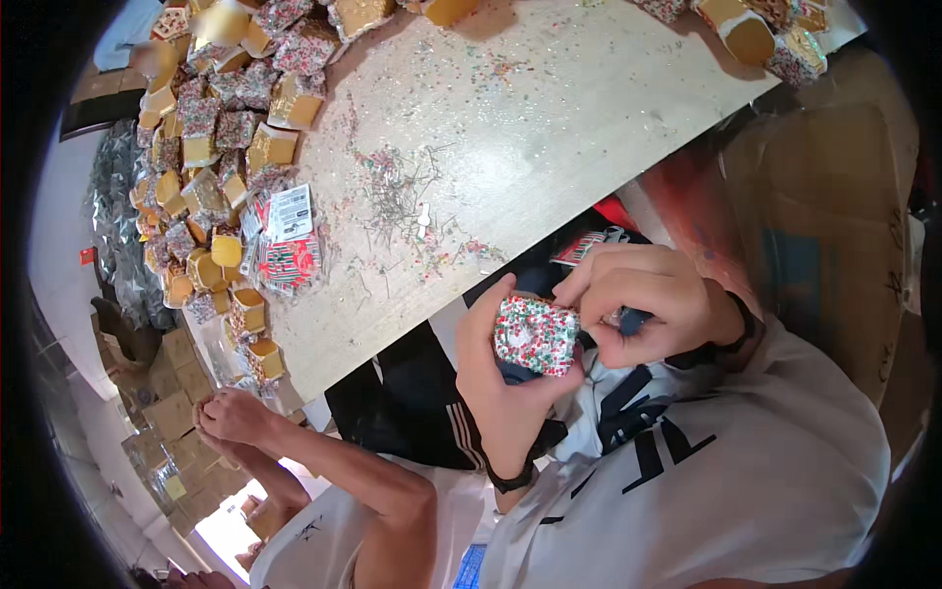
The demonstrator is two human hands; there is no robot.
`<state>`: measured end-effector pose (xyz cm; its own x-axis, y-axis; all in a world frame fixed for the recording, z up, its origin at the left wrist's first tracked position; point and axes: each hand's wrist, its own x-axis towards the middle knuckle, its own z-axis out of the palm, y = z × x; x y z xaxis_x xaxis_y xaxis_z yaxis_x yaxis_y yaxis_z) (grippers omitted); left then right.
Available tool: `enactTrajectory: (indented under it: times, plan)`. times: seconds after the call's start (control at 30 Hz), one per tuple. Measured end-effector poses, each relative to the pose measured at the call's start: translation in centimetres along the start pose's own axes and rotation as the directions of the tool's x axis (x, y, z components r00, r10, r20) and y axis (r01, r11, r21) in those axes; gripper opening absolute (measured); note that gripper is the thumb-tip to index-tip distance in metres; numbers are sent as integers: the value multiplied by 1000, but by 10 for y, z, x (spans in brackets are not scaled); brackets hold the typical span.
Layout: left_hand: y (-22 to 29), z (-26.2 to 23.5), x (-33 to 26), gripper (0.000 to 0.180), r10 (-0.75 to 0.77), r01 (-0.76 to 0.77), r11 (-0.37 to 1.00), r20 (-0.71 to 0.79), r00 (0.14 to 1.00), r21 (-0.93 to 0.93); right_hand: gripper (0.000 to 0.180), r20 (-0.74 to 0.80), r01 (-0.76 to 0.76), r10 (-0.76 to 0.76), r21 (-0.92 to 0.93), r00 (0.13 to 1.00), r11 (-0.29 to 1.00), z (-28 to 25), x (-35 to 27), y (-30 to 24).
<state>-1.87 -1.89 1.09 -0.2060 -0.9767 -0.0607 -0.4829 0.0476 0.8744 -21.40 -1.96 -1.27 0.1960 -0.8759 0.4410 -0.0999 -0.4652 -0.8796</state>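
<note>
Left hand (500,368) raised before the chest, palm toward the camera, thumb and fingers curled in a cupping grip, dark band at the wrist. Right hand (638,304) just beside it, fingers bent inward, fingertips pinched together, wrist flexed.

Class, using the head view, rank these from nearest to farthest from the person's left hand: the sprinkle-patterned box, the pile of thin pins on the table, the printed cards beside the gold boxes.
1. Sprinkle-patterned box: held in the left hand.
2. Pile of thin pins: mid-table, above the hand.
3. Printed cards: farther left, beside the gold boxes.
</note>
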Motion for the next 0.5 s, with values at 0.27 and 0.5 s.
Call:
enactTrajectory:
  times: [0.27, 0.5]
  plan:
    - [-10, -5, 1, 77, -56, 56, 997, -1, 998, -61, 28, 58, 56, -56, 13, 997, 998, 9, 3, 8]
    - [-3, -1, -4, 79, -34, 35, 999, -36, 999, 17, 24, 13, 66, -66, -6, 998, 998, 12, 0, 3]
